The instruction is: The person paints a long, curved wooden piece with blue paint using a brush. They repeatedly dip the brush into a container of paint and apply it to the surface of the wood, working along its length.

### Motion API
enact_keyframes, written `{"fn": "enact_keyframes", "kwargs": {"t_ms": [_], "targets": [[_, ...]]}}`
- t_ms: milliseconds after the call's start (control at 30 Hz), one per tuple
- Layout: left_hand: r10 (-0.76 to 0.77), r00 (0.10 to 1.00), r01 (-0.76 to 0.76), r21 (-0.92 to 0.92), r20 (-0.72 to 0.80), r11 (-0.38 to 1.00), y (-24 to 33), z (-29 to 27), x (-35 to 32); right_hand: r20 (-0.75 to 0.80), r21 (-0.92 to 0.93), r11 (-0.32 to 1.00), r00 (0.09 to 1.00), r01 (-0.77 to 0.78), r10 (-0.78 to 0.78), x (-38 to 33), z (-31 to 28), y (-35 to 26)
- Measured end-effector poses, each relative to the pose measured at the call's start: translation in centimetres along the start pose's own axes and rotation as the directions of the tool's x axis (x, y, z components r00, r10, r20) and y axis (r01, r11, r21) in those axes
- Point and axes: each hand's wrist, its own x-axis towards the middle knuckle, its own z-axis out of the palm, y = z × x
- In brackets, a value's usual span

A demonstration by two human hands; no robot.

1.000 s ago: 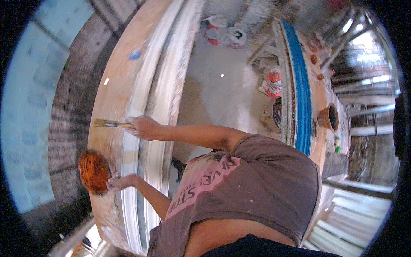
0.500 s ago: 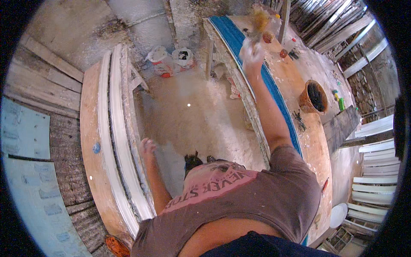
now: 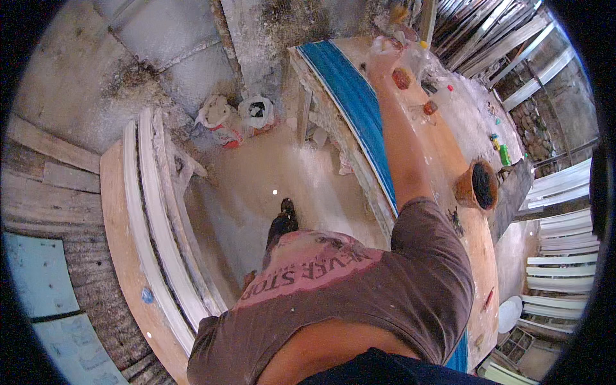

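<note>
My right hand (image 3: pixel 386 50), whitish on the fingers, is stretched over the far end of the right-hand workbench (image 3: pixel 443 160). Its fingers are too small and smeared to show whether they hold anything. Close beyond it is a blurred yellow-brown clump (image 3: pixel 400 13), beside something clear like plastic. A long blue strip (image 3: pixel 340 74) runs along the bench's inner edge, under my right forearm. Two small reddish-brown containers (image 3: pixel 401 78) stand near that forearm. My left hand (image 3: pixel 249 277) hangs low by my shirt, mostly hidden, its fingers not visible.
At left stands another bench with long white mouldings (image 3: pixel 156 212) and a blue lump (image 3: pixel 147 295). Two bags (image 3: pixel 221 115) sit on the floor ahead. A brown bucket with dark contents (image 3: pixel 476 185) stands on the right bench. White slats (image 3: pixel 561 263) are stacked at far right.
My right hand has reached farther along the right bench. My left hand has dropped back beside my shirt. The view has shifted, and one foot shows farther ahead.
</note>
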Motion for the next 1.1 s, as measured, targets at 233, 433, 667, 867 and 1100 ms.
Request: {"fn": "enact_keyframes", "kwargs": {"t_ms": [233, 433, 667, 867, 1100], "targets": [[0.173, 0.980, -0.173, 0.008, -0.101, 0.985, 14.2, -4.1, 8.9, 0.302, -0.232, 0.955, 0.919, -0.185, 0.252, 4.9, 5.2, -0.7], [0.442, 0.888, -0.448, -0.024, -0.126, 0.894, 30.1, -2.6, 20.3, 0.044, -0.592, 0.800, 0.995, 0.098, -0.089, 7.5, 7.7, 5.0], [0.590, 0.807, -0.589, 0.047, -0.024, 0.807, 40.0, 4.5, 20.8, 0.416, -0.557, 0.826, 0.889, 0.085, 0.189, 5.2, 6.2, 11.6], [0.251, 0.926, -0.320, 0.232, 0.281, 0.919, 31.8, 10.0, 19.3, 0.583, -0.737, 0.460, 0.810, 0.496, 0.061, 2.7, -0.8, 17.4], [0.043, 0.998, -0.048, 0.149, 0.040, 0.988, 16.4, 7.0, 9.0, 0.080, 0.182, 0.898, 0.917, -0.400, 0.392, -2.1, -16.2, 6.0]]}}
